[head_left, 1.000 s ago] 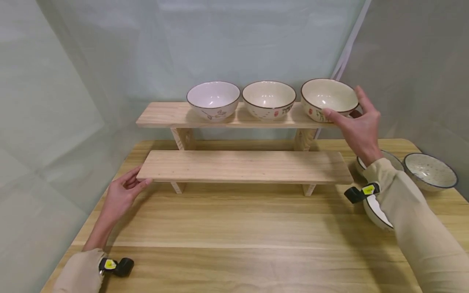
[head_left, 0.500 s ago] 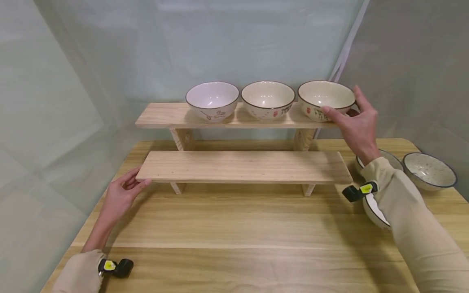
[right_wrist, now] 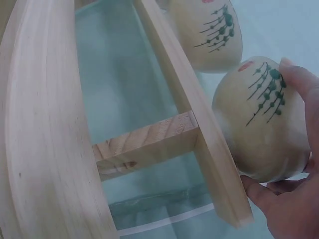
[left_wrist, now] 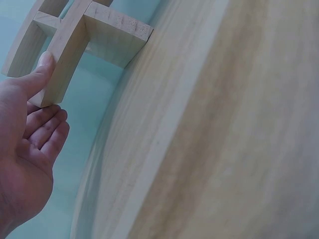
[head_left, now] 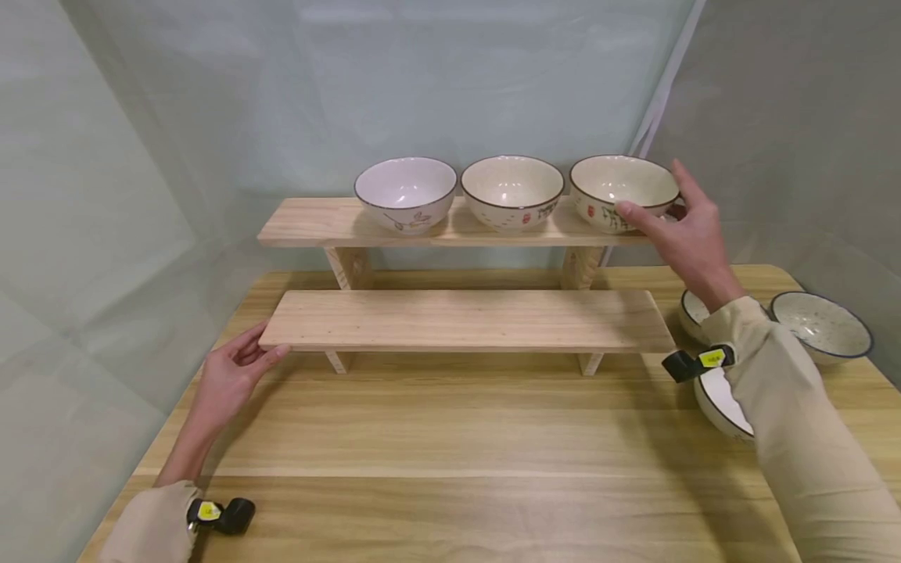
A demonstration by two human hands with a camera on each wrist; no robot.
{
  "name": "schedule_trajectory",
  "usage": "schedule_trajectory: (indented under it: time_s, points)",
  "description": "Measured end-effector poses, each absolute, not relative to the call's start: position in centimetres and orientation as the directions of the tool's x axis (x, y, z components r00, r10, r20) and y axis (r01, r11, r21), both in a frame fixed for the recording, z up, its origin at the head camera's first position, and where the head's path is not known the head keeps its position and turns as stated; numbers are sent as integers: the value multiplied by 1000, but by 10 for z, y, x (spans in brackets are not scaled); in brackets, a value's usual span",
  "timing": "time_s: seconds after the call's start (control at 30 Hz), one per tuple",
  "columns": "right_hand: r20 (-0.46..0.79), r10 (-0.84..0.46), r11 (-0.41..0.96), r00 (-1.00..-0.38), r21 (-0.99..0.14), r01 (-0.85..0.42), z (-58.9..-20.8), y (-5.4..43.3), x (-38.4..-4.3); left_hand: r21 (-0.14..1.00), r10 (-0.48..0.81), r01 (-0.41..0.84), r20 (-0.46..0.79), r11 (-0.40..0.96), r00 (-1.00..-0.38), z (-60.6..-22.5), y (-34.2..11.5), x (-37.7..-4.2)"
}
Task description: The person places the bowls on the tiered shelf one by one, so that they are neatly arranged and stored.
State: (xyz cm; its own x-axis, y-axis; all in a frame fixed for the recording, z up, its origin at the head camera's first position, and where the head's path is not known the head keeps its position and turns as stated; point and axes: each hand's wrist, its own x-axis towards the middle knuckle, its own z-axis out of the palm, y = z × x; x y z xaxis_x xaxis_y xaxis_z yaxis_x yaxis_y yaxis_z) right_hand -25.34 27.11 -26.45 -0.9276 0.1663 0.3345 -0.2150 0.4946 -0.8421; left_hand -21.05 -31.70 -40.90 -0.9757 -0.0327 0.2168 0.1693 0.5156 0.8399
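A two-tier wooden shelf (head_left: 464,320) stands on the table. My left hand (head_left: 228,379) pinches the left end of its lower board, thumb on the front edge and fingers around the end, as the left wrist view also shows. At the upper board's right end is a cream bowl (head_left: 622,181) with a dark rim and a red and green pattern. My right hand (head_left: 693,234) grips this bowl from its right side, thumb at the front and fingers behind. In the right wrist view the bowl (right_wrist: 264,124) sits upright on the board, beside a matching bowl (right_wrist: 209,35).
Left of the held bowl, the upper board carries a matching cream bowl (head_left: 512,184) and a white bowl (head_left: 406,188) with a branch drawing. At the table's right are a speckled bowl (head_left: 820,324), another bowl (head_left: 693,313) and a white bowl (head_left: 721,403), the last two partly behind my right arm.
The right bowl has shifted slightly left towards the middle bowl and turned, so more of its green pattern faces front. My right hand has moved with it; the left hand keeps its hold.
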Motion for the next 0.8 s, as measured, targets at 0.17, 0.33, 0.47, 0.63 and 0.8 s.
schedule_trajectory:
  time_s: [0.17,0.33,0.47,0.63,0.8]
  points:
    - [330,142,497,-933,-839,-222,-262,272,-252,839,-34,164,212,519,-977,-408,-317,-210]
    - [336,139,506,-931,-832,-225,-261,273,-249,841,-35,160,207,517,-978,-408,-317,-210]
    - [336,143,524,-931,-824,-217,-261,275,-246,838,-32,161,207,521,-978,-408,-317,-211]
    - [337,136,532,-932,-818,-218,-265,279,-240,836,-25,171,215,521,-976,-409,-317,-211]
    - [357,130,514,-925,-822,-245,-270,283,-235,834,-22,169,212,525,-977,-408,-317,-211]
